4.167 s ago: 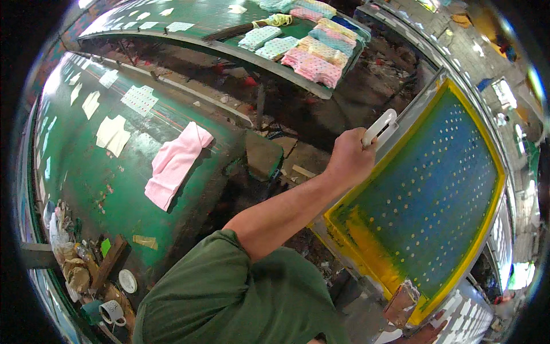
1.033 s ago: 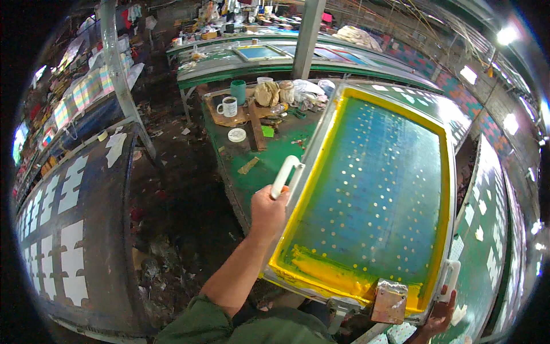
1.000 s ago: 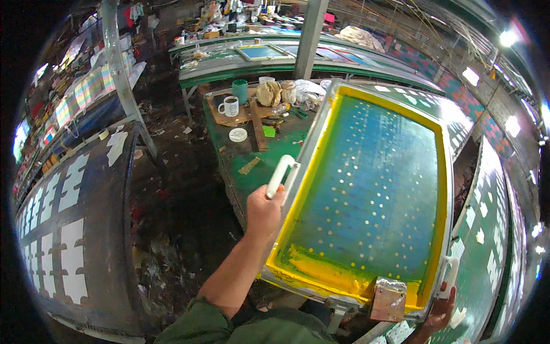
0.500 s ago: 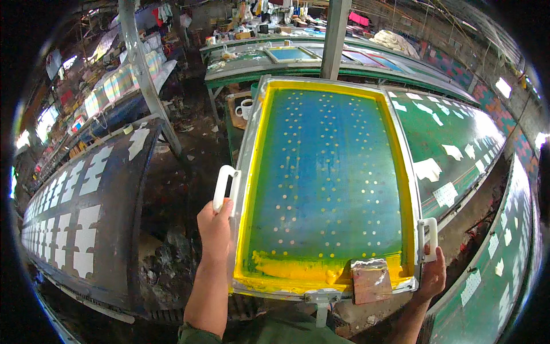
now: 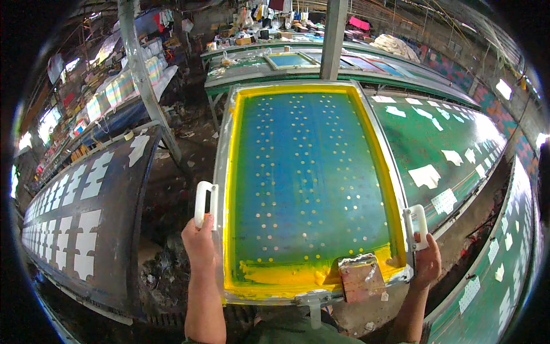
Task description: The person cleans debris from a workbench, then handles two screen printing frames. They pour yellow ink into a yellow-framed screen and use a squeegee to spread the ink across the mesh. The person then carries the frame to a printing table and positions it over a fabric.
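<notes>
Printing screen (image 5: pixel 309 189), metal frame with yellow border and blue dotted mesh, held level in front of the person over the near end of a green table (image 5: pixel 447 143). Left hand (image 5: pixel 199 247) fingers closed on left white handle (image 5: pixel 204 203); right hand (image 5: pixel 427 264) fingers closed on right white handle (image 5: pixel 416 227). Yellow ink (image 5: pixel 281 274) pooled along near edge, scraper (image 5: pixel 360 276) resting in it. Dark table (image 5: pixel 86 212) with white cut pieces lies left.

Printing screen (image 5: pixel 309 183) now squared up lengthwise ahead (earlier slanted off right), right hand (image 5: pixel 427 264) fully visible.
</notes>
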The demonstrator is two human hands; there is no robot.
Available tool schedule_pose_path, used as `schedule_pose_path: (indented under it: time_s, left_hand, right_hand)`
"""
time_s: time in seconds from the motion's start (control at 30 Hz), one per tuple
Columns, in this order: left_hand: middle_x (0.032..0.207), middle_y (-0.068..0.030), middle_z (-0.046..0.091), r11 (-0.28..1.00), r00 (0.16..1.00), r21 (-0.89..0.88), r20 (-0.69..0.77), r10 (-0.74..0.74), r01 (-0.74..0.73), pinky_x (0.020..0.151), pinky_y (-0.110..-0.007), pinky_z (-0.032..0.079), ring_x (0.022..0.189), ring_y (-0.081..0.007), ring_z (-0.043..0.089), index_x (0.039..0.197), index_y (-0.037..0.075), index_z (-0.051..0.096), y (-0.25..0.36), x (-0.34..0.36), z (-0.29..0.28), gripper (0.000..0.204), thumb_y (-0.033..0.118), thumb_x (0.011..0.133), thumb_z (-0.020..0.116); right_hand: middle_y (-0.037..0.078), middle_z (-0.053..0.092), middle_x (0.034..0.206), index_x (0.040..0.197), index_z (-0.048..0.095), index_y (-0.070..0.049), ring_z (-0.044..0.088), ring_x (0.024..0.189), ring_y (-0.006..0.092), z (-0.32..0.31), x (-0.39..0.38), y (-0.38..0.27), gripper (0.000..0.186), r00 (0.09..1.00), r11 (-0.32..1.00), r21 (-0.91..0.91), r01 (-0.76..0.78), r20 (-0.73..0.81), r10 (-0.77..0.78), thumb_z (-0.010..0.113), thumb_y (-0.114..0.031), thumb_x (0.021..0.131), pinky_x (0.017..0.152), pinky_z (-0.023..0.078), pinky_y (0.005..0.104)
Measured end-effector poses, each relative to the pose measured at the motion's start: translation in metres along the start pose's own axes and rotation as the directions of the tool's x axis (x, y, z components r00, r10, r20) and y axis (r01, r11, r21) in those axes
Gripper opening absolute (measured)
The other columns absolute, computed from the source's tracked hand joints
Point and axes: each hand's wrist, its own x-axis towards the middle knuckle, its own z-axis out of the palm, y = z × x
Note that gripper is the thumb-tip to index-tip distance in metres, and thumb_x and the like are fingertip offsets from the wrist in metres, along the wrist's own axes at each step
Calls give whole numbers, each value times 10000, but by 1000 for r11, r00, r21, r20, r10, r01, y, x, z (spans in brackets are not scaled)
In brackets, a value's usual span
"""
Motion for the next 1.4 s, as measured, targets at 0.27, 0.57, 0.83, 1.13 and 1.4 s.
schedule_pose_path:
  time_s: [0.27, 0.57, 0.83, 1.13, 1.4]
  left_hand:
    - [928, -31, 700, 990, 985, 104, -137, 104, -90, 761, -319, 493, 828, -115, 618, 1065, -50, 738, -1, -26, -10, 204, 133, 979, 711]
    - [1096, -163, 724, 981, 965, 160, -221, 144, -110, 813, -422, 576, 956, -261, 710, 1247, -99, 666, 1, -89, -31, 393, 240, 1049, 690]
    - [1141, -173, 727, 949, 876, 307, -433, 213, -78, 844, -421, 556, 973, -276, 690, 1254, -88, 690, 11, -119, -67, 477, 337, 1038, 706]
    - [1166, -146, 726, 901, 891, 402, -335, 308, -161, 850, -414, 572, 990, -260, 693, 1240, -61, 707, -32, -81, -96, 456, 343, 1030, 726]
    - [1067, -156, 748, 950, 916, 282, -329, 230, -137, 847, -426, 556, 936, -283, 695, 1162, -79, 729, -25, -84, -28, 485, 389, 1034, 708]
  right_hand:
    - [374, 644, 1356, 1459, 566, 109, 640, 1264, 443, -6, 51, 21, 685, 993, 972, 226, -58, 109, 34, 577, -390, 990, 1108, 491, 543]
    - [300, 687, 1354, 1410, 620, 110, 656, 1302, 381, -20, 86, 42, 536, 961, 958, 194, -210, 223, 166, 582, -216, 987, 1157, 484, 500]
    - [224, 718, 1353, 1392, 664, 69, 670, 1256, 281, -3, 91, 67, 530, 928, 904, 308, -297, 315, 198, 608, -202, 940, 1125, 484, 400]
    - [259, 691, 1362, 1475, 586, 60, 653, 1284, 330, 6, 94, 69, 634, 921, 934, 249, -258, 355, 160, 669, -303, 962, 1163, 460, 468]
    - [271, 653, 1397, 1546, 502, 57, 599, 1345, 352, -7, 86, 38, 785, 928, 969, 70, -238, 311, 205, 705, -396, 938, 1194, 390, 505]
